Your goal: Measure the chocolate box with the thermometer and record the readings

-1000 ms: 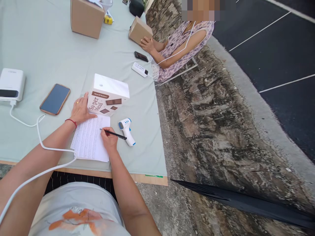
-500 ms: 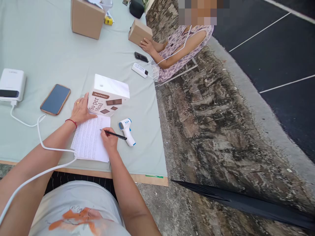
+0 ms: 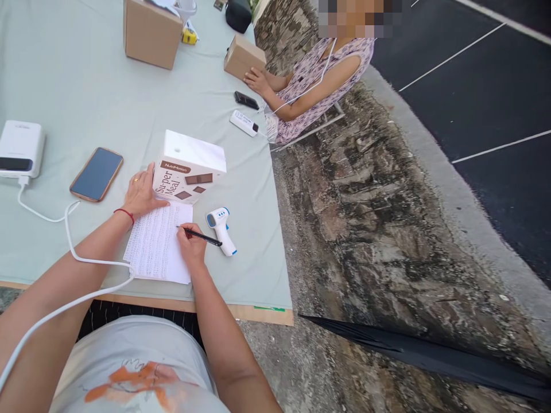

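Observation:
My right hand [image 3: 191, 244] is closed round a black pen [image 3: 202, 234], its tip on a sheet of paper [image 3: 155, 244] covered in lines of small handwriting. My left hand [image 3: 142, 192] lies at the sheet's top edge, thumb stretched out across it. Its fingers are extended along the left side of a white box [image 3: 189, 163] printed "NutriMotion Super Meal"; part of them is hidden. The box stands upright just behind the paper. A white and blue infrared thermometer [image 3: 222, 230] lies right of my right hand, close to the pen's back end.
Left of my hand are a phone [image 3: 97, 174] and a white power bank [image 3: 21, 150]; its cable crosses my left arm. Farther back stand a cardboard box [image 3: 152, 35] and a smaller carton [image 3: 245, 56], which another person's hand [image 3: 257, 81] touches. The table's right edge is near.
The pen tip has shifted very slightly to the right on the paper. My left hand stays where it was. The other person's head has moved a little.

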`<state>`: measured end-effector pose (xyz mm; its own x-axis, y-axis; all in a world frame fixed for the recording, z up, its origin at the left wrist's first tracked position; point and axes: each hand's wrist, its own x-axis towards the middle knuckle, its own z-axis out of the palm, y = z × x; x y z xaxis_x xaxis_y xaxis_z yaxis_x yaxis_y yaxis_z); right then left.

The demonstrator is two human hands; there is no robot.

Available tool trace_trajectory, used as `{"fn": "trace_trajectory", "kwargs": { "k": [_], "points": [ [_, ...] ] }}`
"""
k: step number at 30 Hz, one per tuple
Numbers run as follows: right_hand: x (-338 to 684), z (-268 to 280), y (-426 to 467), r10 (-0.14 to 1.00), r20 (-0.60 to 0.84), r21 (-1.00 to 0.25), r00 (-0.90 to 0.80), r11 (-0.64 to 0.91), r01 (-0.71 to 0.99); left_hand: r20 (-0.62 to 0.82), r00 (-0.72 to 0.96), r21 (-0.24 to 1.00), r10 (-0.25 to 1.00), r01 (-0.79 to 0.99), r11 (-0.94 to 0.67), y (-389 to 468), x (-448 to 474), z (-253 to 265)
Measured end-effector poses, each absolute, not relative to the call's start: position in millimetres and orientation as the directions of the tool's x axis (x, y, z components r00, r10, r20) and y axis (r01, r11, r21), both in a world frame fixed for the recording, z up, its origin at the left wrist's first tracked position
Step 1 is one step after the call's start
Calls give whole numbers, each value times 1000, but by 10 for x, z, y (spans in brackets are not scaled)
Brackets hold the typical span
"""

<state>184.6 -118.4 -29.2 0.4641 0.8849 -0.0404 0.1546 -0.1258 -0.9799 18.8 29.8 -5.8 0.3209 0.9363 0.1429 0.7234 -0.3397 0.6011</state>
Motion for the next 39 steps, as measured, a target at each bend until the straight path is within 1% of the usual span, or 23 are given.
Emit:
{"fn": "trace_trajectory", "kwargs": {
  "k": [7, 12, 17, 21, 32, 39],
  "points": [
    [1841, -306, -1181, 878, -43, -983, 478, -123, 137, 159, 319, 600, 934, 720, -349, 294, 194, -54],
    [1841, -319, -1178, 882, -24, -978, 471, -119, 172, 169, 315, 612, 934, 709, -350, 310, 191, -80],
    [1841, -312, -1180, 861, -33, -984, 508, -116, 132, 153, 313, 608, 937, 718, -339, 304, 195, -56],
    [1839, -305, -1175, 862, -50, -984, 504, -128, 121, 143, 313, 605, 939, 723, -333, 295, 198, -32],
    [1840, -293, -1169, 874, -56, -975, 483, -152, 163, 133, 312, 609, 941, 723, -326, 286, 191, -28],
    [1845, -275, -1185, 852, -72, -982, 519, -152, 112, 121, 313, 603, 942, 730, -320, 272, 197, 4]
  ]
}}
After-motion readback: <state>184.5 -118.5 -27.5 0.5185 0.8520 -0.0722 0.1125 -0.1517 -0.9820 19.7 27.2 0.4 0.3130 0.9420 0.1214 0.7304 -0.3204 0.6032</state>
